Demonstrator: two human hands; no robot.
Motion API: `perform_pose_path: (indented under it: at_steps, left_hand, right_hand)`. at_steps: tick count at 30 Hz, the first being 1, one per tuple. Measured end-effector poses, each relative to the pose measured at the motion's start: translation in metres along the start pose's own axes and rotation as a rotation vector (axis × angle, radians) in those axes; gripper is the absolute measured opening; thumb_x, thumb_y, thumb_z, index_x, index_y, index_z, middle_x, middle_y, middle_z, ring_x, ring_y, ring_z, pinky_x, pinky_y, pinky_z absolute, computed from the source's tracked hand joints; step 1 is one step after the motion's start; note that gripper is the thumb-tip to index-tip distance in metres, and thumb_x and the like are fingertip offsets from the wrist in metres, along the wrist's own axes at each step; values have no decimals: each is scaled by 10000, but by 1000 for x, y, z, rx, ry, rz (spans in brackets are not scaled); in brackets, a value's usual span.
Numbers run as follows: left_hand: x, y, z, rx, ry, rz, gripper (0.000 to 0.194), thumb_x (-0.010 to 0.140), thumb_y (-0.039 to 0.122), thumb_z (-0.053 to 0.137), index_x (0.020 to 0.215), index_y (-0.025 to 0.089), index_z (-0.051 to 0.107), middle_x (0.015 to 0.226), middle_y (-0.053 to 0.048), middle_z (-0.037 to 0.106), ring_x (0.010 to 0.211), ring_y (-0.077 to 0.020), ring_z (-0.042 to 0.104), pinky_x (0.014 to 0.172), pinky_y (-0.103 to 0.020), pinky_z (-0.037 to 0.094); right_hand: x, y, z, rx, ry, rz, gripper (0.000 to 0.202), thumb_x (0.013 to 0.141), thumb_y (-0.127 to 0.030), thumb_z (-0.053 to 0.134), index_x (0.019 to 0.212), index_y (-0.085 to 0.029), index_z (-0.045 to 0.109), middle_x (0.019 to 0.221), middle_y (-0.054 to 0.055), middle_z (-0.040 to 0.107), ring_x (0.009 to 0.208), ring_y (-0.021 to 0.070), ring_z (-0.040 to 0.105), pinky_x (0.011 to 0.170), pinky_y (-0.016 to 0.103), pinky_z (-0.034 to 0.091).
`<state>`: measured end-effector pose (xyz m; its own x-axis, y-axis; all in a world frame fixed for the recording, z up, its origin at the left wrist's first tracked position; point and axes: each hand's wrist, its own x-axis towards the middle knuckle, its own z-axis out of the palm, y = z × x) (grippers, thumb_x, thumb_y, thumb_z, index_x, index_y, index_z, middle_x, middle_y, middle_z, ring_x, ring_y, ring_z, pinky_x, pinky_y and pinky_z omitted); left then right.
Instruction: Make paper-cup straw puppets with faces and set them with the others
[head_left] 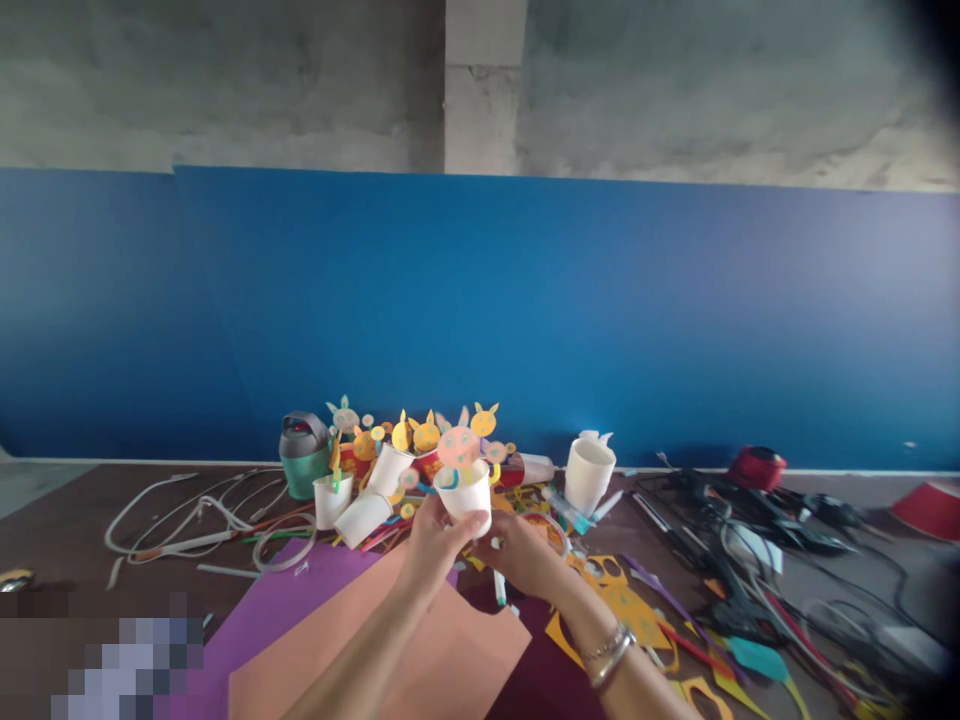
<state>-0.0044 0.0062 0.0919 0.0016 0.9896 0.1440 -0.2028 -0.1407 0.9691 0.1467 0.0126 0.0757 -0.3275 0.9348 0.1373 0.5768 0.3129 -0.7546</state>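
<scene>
My left hand (441,535) is closed around a white paper cup (463,500), its thumb across the front of the cup near the base. A pink paper animal face (458,446) with pointed ears stands up out of the cup's mouth. Close beside the cup's lower right is my right hand (517,552), its fingers curled together. What those fingers hold, if anything, is hidden. Just below the right hand a white marker with a green end (500,588) shows. Behind the cup are more paper cups with yellow and orange paper animal faces (426,433).
Orange-pink paper (390,640) and purple paper (225,650) lie in front. A larger white cup (589,475) stands right, a green-grey container (304,455) left. Yellow cut-out scraps (626,605), cables (750,560) and a white cord (202,520) cover the sides. A blue partition (480,300) rises behind.
</scene>
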Motion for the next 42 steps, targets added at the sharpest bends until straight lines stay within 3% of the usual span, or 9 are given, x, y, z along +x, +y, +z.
perform_pose_path:
  at_steps: [5, 10, 17, 21, 24, 28, 34, 39, 42]
  left_hand:
    - [2, 0, -2, -15, -26, 29, 420, 621, 315, 797, 979, 138, 667, 945, -115, 723, 884, -262, 657, 776, -328, 502]
    - [-3, -2, 3, 53, -73, 19, 355, 664, 346, 767, 933, 127, 694, 874, -116, 727, 826, -258, 659, 720, -315, 502]
    - [1, -7, -1, 56, -50, 52, 353, 661, 341, 772, 923, 117, 697, 881, -125, 731, 824, -260, 664, 723, -311, 503]
    - [1, -10, 0, 26, -7, 51, 428, 644, 360, 781, 988, 127, 677, 922, -125, 729, 843, -266, 670, 718, -317, 514]
    - [-2, -7, 5, 18, -11, 16, 509, 625, 371, 791, 1055, 134, 655, 985, -136, 720, 866, -273, 671, 720, -324, 522]
    - [-8, 1, 8, 13, -66, -27, 511, 667, 384, 760, 1099, 141, 637, 1051, -143, 701, 944, -292, 654, 761, -343, 521]
    - [-8, 2, -5, -215, -263, 87, 465, 722, 271, 680, 1173, 187, 606, 1129, -92, 676, 1109, -296, 572, 905, -386, 460]
    - [6, 2, -17, -290, -82, 92, 267, 767, 318, 645, 1002, 194, 671, 1030, -62, 700, 975, -235, 624, 840, -318, 465]
    - [11, 10, -21, -204, -134, 30, 253, 771, 336, 671, 966, 176, 689, 938, -66, 717, 869, -218, 650, 777, -301, 477]
  right_hand:
    - [1, 12, -2, -112, -119, 58, 145, 733, -286, 603, 716, -203, 720, 704, 9, 691, 651, 162, 594, 568, 240, 377]
    - [-1, 1, -7, -78, -3, -2, 176, 766, -260, 554, 789, -192, 716, 811, 35, 710, 735, 184, 622, 604, 249, 409]
    - [-4, -2, -16, 49, -43, 12, 204, 751, -246, 594, 919, -183, 690, 889, 56, 704, 840, 223, 626, 715, 302, 469]
    - [-6, -5, -17, 472, -70, -78, 672, 703, -138, 626, 1334, -259, 427, 1187, 66, 607, 1049, 218, 576, 823, 326, 489]
    - [-6, -10, -10, 606, -26, -120, 797, 685, -143, 680, 1386, -288, 330, 1255, 76, 554, 1025, 219, 583, 793, 331, 509]
    - [-3, -11, -6, 527, 68, -179, 679, 677, -191, 737, 1291, -252, 455, 1180, 69, 595, 966, 218, 594, 824, 346, 501]
    - [-3, -9, -29, 727, -26, -195, 617, 706, -258, 740, 1258, -245, 465, 1193, 72, 585, 1066, 240, 564, 887, 374, 470]
    - [-4, -4, -41, 722, -61, -216, 553, 715, -216, 714, 1213, -245, 475, 1198, 70, 580, 1061, 234, 567, 858, 348, 475]
    - [-4, -1, -42, 587, -73, -229, 542, 709, -188, 706, 1204, -235, 491, 1160, 71, 601, 1063, 239, 568, 864, 348, 477]
